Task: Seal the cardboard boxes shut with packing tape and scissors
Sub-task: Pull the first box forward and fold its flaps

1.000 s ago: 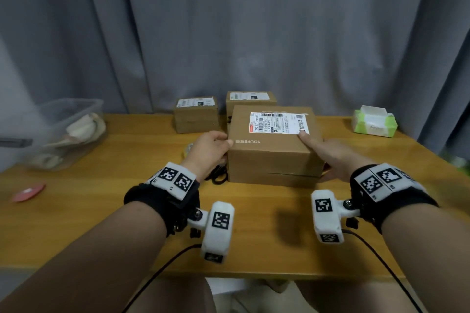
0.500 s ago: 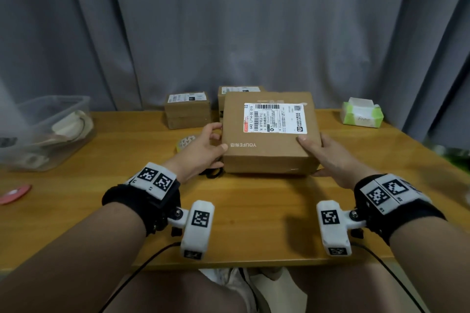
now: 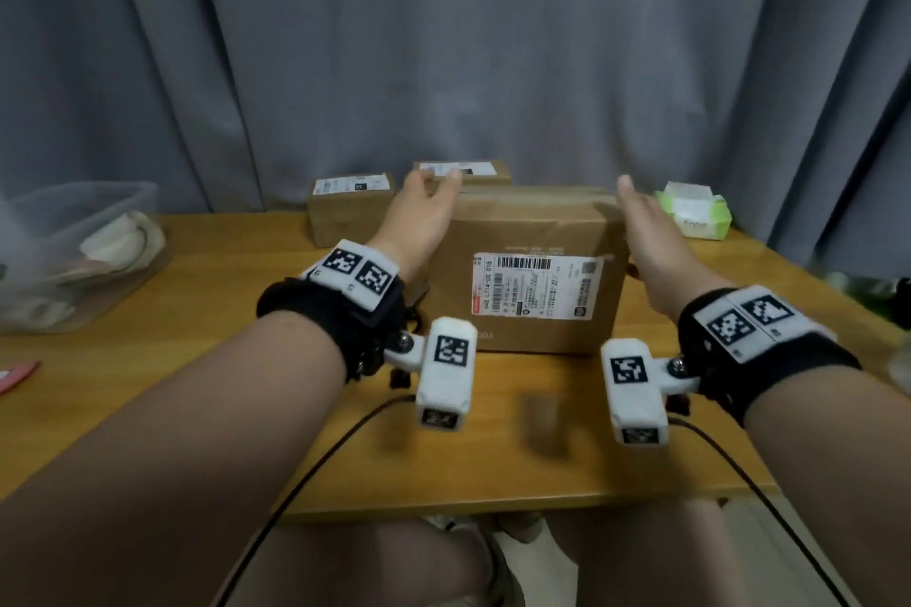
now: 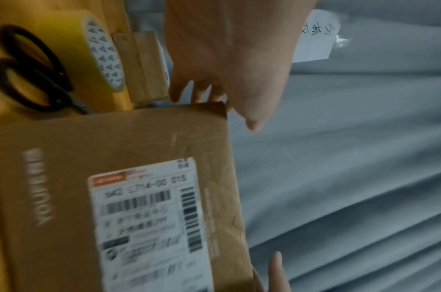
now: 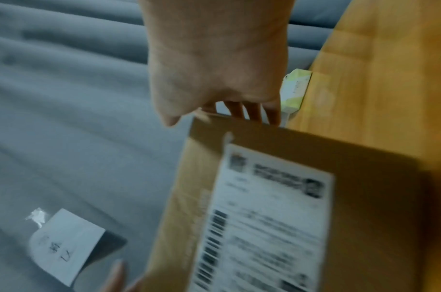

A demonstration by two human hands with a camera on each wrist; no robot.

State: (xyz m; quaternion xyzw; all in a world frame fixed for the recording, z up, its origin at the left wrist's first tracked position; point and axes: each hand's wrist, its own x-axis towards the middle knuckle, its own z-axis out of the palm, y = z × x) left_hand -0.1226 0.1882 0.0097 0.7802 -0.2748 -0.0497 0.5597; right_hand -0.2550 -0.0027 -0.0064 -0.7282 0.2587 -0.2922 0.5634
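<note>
The large cardboard box point(image 3: 527, 261), lying flat w/ label up 0.5 s ago, is now stood on edge at mid-bench point(image 3: 493, 458), label face turned toward the wearer and a narrow taped-looking face brought uppermost. It is held at its top corners by the left hand point(image 3: 424, 212) and right hand point(image 3: 646, 232), thumbs spread apart from the fingers point(image 4: 199, 92), which are hooked over the far edge; contact is blurred, so grip firmness cannot be told. The re-orientation is judged prep for sealing a seam; tape roll point(image 4: 89, 49) and scissors point(image 4: 32, 73) are seen untouched beside the box, left side.
</note>
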